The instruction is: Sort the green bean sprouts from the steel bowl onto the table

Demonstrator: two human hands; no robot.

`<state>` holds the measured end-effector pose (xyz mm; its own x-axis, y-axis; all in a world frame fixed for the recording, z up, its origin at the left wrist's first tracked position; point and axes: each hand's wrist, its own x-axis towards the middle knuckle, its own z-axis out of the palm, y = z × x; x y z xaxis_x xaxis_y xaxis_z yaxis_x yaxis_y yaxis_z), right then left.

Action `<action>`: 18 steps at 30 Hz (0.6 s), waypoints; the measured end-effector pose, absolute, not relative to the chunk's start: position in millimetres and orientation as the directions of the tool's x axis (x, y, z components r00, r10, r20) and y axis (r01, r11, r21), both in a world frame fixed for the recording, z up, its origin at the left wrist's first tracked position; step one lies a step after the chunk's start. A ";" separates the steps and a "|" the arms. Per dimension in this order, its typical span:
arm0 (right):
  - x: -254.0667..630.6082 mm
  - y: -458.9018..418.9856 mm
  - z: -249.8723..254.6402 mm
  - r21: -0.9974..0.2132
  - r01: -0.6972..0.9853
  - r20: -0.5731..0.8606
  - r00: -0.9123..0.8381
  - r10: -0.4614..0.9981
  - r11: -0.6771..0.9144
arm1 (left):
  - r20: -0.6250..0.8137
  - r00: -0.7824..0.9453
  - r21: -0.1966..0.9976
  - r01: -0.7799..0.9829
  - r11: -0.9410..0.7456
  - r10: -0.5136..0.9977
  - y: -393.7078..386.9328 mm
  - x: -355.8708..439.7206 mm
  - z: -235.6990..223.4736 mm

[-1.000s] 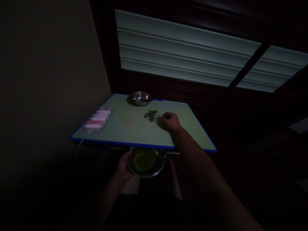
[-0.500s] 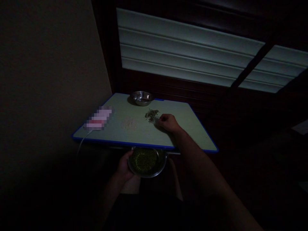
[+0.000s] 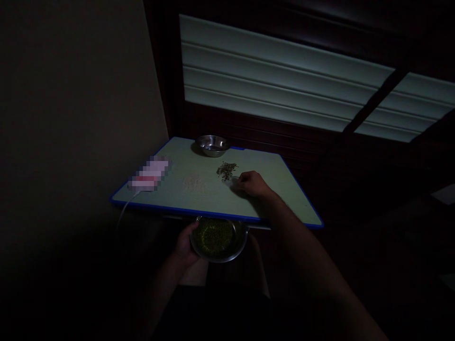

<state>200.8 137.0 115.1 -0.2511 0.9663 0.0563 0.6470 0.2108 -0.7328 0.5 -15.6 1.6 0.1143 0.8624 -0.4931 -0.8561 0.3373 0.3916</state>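
Note:
Below the table's front edge, my left hand [image 3: 185,245] grips the rim of a metal bowl [image 3: 237,253]. Small green grains, which look like mung beans [image 3: 213,237], lie inside it. Over the tabletop, my right hand [image 3: 254,183] is closed, its fingers pinching a small, pale, thin piece [image 3: 232,182] whose kind I cannot make out. That piece is at the near edge of a loose pile of dark brown-green grains [image 3: 226,169]. Left of the pile, a patch of pale grains [image 3: 194,183] is spread on the table.
The light tabletop [image 3: 170,201] has a blue rim. A second metal bowl [image 3: 212,147] stands at its back edge. On the left lies a pixelated pink-white device [image 3: 150,174] with a white cable [image 3: 124,208] hanging over the edge. A wall and a dark slatted door enclose the table.
The whole view has shifted slightly. My right hand stays by the dark grains with the pale piece, and my left hand keeps holding the bowl; little else differs.

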 end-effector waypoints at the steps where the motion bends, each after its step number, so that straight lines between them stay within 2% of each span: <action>1: 200.1 136.5 114.8 -0.734 0.647 0.052 -0.247 0.968 0.205 | -0.501 0.115 0.392 -0.854 0.343 0.858 -15.5 0.8 2.4; 18: 116.4 113.0 126.5 -0.584 0.807 0.053 -0.077 0.996 0.093 | -0.545 0.076 0.433 -0.827 0.358 0.835 -16.3 2.5 9.8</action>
